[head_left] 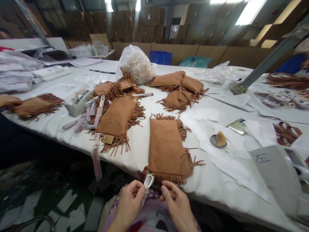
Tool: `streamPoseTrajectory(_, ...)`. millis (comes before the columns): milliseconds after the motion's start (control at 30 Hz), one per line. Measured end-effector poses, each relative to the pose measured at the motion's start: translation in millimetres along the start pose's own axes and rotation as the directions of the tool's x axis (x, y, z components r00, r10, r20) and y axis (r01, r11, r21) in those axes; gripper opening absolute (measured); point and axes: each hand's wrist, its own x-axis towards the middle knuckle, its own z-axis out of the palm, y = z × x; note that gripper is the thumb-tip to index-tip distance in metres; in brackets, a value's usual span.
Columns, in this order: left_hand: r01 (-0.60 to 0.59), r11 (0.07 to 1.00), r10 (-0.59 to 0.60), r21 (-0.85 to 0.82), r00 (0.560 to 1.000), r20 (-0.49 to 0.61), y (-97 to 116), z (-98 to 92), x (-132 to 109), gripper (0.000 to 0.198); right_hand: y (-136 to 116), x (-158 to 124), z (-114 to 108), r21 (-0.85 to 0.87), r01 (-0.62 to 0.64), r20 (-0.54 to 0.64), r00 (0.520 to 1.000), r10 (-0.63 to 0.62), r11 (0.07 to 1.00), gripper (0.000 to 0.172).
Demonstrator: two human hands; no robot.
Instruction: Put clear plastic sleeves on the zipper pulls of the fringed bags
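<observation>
A brown suede fringed pouch (166,145) lies flat at the table's front edge, right before me, its fringe along the right and bottom sides. My left hand (132,196) pinches a metal clasp wrapped in clear plastic (149,181) beside the pouch's lower left corner. Close by on the right, my right hand (175,199) has its fingers curled and thumb near the index finger; whether something thin is between them is hidden. To the left lies another fringed pouch (116,117) with a small tag (108,139) and a plastic-wrapped strap (96,159) hanging over the edge.
More pouches (177,80) lie farther back near a stuffed plastic bag (136,62). A grey tape dispenser (78,103) stands left, another grey device (277,170) right. A phone (238,126) and small dish (218,141) lie right. At far left, another person's hand (9,100) touches a pouch.
</observation>
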Motion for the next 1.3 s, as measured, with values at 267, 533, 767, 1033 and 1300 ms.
streamPoseTrajectory(267, -0.143, 0.970, 0.147, 0.199, 0.989, -0.005, -0.6, 8.9, -14.4, 0.020, -3.4, -11.4, 39.4, 0.442, -0.138, 0.191, 0.980, 0.057, 0.886, 0.089)
streamPoseTrajectory(533, 0.138, 0.894, -0.017, -0.426, 0.961, 0.275, 0.9, 12.7, -2.1, 0.045, -12.6, -2.8, 35.9, 0.696, -0.349, 0.391, 0.917, 0.076, 0.628, 0.072)
streamPoseTrajectory(767, -0.100, 0.992, 0.108, 0.083, 0.990, -0.094, -17.4, -10.3, 13.7, 0.034, -10.3, 1.7, 9.4, 0.121, -0.032, 0.284, 0.959, -0.004, 0.992, 0.045)
streamPoseTrajectory(1033, -0.210, 0.899, 0.311, 0.384, 0.924, -0.223, -41.1, 8.5, 35.2, 0.024, -10.1, 37.0, -21.4, -0.602, 0.496, -0.094, 0.734, -0.673, 0.625, 0.036)
streamPoseTrajectory(1300, -0.278, 0.928, 0.311, 0.248, 0.944, -0.106, -32.9, -2.2, 23.7, 0.022, 20.2, 66.3, -15.6, -0.766, 0.521, 0.044, 0.627, -0.778, 0.377, 0.037)
